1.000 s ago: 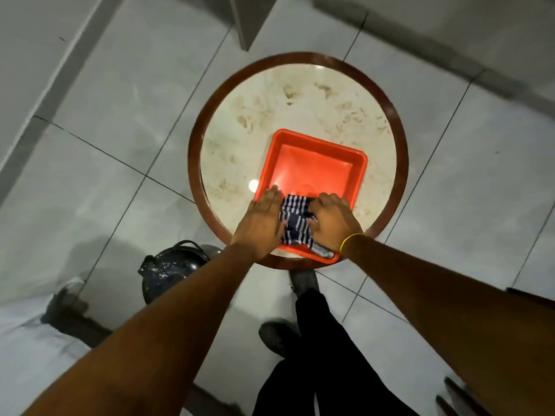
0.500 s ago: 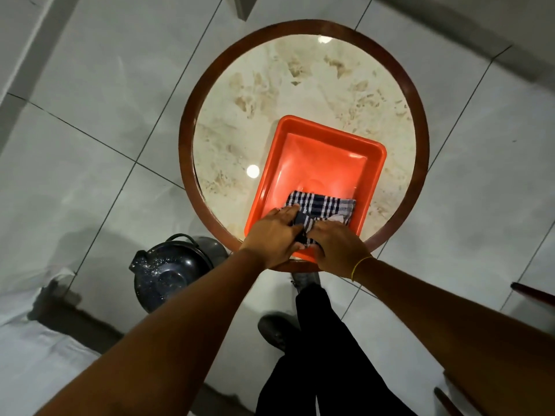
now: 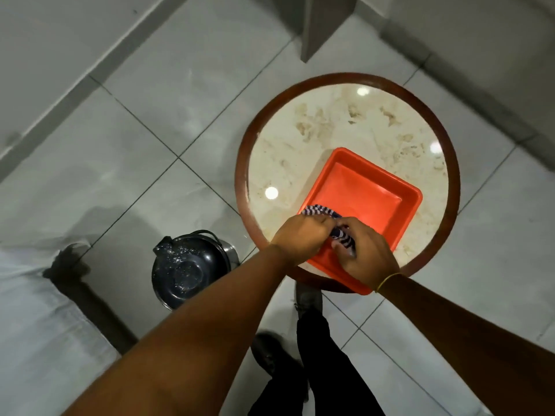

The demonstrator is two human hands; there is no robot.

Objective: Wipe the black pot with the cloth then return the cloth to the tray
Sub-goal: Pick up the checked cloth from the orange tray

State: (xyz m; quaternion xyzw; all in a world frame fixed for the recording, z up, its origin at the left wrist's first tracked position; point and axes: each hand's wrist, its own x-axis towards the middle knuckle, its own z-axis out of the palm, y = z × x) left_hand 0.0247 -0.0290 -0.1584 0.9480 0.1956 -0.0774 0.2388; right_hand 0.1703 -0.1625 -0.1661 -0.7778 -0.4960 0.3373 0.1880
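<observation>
A checked dark-blue and white cloth (image 3: pixel 319 211) is bunched over the near left corner of the orange tray (image 3: pixel 369 199), which rests on a round marble-topped table (image 3: pixel 315 139). My left hand (image 3: pixel 303 237) and my right hand (image 3: pixel 365 250) both grip the cloth, fingers closed, and hide most of it. The black pot (image 3: pixel 187 270) stands on the floor to the left of the table, speckled inside, with its handle at the far side.
A white bed or mattress edge (image 3: pixel 36 325) lies at the lower left beside the pot. My legs in dark trousers (image 3: pixel 318 364) stand just below the table. A grey wall base (image 3: pixel 318 28) rises beyond the table. Pale floor tiles surround everything.
The cloth lay flat in the tray half a second ago; now both hands have gathered it into a bunch at the tray's near left corner. My view has shifted left, showing more of the pot.
</observation>
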